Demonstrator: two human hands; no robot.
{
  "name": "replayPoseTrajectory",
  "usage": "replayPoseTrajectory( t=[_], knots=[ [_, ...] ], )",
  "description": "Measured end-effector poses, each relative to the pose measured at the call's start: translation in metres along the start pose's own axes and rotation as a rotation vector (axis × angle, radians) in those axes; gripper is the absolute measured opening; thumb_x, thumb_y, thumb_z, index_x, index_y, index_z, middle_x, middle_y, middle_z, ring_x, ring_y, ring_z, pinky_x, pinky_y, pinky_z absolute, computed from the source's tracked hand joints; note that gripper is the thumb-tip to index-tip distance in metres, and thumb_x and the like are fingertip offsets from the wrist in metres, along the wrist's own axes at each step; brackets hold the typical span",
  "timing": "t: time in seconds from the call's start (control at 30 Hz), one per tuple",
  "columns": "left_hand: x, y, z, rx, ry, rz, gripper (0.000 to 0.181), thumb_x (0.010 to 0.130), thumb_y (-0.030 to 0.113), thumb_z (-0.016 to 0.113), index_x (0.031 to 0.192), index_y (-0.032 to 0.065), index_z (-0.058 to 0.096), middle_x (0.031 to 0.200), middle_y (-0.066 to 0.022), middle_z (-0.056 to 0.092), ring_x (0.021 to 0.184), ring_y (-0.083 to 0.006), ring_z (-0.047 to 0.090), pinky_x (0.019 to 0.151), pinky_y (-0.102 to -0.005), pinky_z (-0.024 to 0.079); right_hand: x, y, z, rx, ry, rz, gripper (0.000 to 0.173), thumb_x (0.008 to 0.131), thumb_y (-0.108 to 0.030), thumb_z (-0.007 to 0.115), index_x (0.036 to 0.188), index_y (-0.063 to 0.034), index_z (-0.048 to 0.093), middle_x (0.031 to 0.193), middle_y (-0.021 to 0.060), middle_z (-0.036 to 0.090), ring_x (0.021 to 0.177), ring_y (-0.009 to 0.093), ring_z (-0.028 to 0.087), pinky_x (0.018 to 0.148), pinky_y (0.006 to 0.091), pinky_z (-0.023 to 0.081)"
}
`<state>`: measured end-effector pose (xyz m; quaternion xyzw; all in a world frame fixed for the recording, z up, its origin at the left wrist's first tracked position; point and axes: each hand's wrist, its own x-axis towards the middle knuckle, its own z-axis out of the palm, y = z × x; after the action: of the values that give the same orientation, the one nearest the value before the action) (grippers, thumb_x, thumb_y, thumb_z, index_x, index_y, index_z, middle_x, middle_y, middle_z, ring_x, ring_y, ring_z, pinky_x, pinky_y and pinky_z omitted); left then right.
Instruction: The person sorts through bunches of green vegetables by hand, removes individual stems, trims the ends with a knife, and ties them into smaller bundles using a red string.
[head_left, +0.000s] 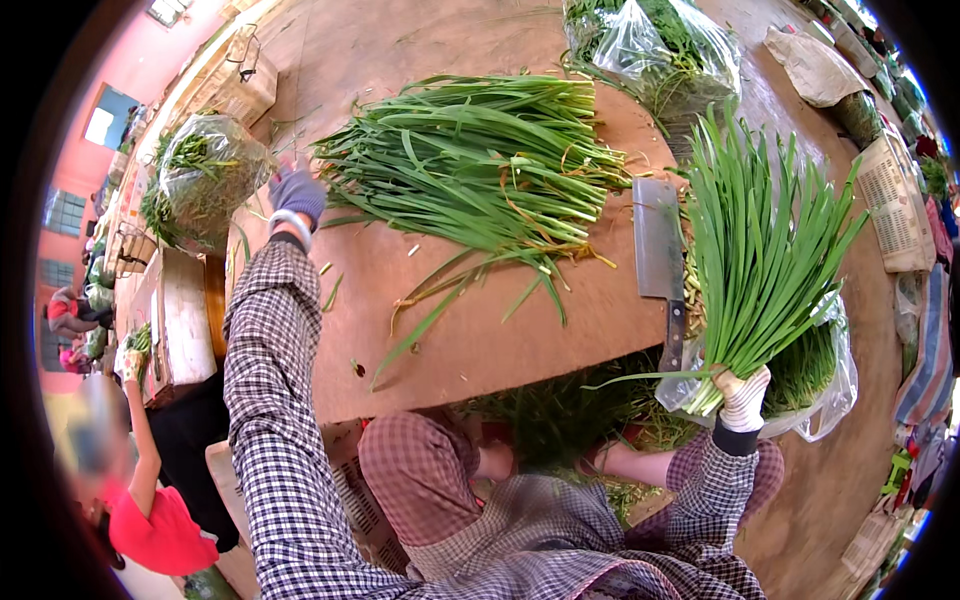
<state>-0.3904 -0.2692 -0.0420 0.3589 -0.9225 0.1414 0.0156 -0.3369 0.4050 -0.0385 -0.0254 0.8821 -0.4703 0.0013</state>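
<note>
My right hand (742, 401), in a white knit glove, grips a bunch of garlic chives (765, 247) by the pale stem ends, leaves fanned upward. It is held off the right side of the brown wooden board table (480, 330). My left hand (298, 196), in a purple-grey glove with a bangle at the wrist, is beside the leaf tips of a large pile of garlic chives (465, 150). Its fingers look spread and slightly blurred, with nothing visible in them. A cleaver (656, 236) lies along the table's right edge, its dark handle (673, 334) towards me.
An open plastic bag of greens (806, 375) stands right of my knee. Bagged greens stand beyond the table (660, 60) and at the left (210, 180). Trimmings (555, 412) lie between my legs. A co-worker in red (161, 532) sits at the left. A plastic crate (896, 199) stands far right.
</note>
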Motion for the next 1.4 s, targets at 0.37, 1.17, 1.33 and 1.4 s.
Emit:
replayPoseTrajectory(
  t=[0.37, 1.17, 1.33, 1.4],
  knots=[
    [-0.025, -0.036, 0.022, -0.017, -0.169, 0.119, 0.024, 0.090, 0.022, 0.053, 0.105, 0.0065, 0.063, 0.109, -0.0218, 0.064, 0.106, -0.0402, 0.060, 0.088, -0.0483, 0.048, 0.005, 0.013, 0.015, 0.012, -0.078, 0.022, 0.018, 0.071, -0.004, 0.063, 0.087, 0.0022, 0.069, 0.075, 0.0078, 0.070, 0.062, 0.017, 0.065, 0.061, 0.0297, 0.052],
    [-0.237, 0.077, -0.125, -1.588, -0.093, 0.467, 0.017, 0.091, 0.013, 0.060, 0.105, 0.0029, 0.062, 0.096, -0.0081, 0.061, 0.090, -0.0171, 0.058, 0.081, -0.0315, 0.047, -0.044, -0.015, -0.027, -0.039, 0.058, -0.123, 0.012, 0.077, -0.002, 0.063, 0.086, 0.0011, 0.070, 0.074, 0.0075, 0.071, 0.065, 0.017, 0.068, 0.059, 0.0287, 0.053],
    [-0.101, 0.136, -0.108, -1.164, 0.143, 0.385, 0.021, 0.092, 0.025, 0.057, 0.087, 0.0088, 0.070, 0.094, -0.0122, 0.060, 0.099, -0.0237, 0.055, 0.089, -0.0387, 0.040, -0.039, 0.020, -0.046, -0.124, 0.106, 0.062, 0.020, 0.075, -0.012, 0.075, 0.089, 0.0021, 0.070, 0.082, 0.0076, 0.073, 0.072, 0.017, 0.070, 0.065, 0.0311, 0.055],
    [-0.059, 0.158, -0.075, -0.916, 0.234, 0.270, 0.030, 0.090, 0.038, 0.054, 0.092, 0.0141, 0.071, 0.102, -0.0133, 0.061, 0.103, -0.0318, 0.054, 0.100, -0.0435, 0.031, -0.040, 0.040, -0.046, -0.045, 0.109, 0.027, 0.017, 0.079, -0.013, 0.068, 0.088, 0.0006, 0.069, 0.079, 0.0066, 0.072, 0.066, 0.019, 0.068, 0.060, 0.0288, 0.053]
  ],
)
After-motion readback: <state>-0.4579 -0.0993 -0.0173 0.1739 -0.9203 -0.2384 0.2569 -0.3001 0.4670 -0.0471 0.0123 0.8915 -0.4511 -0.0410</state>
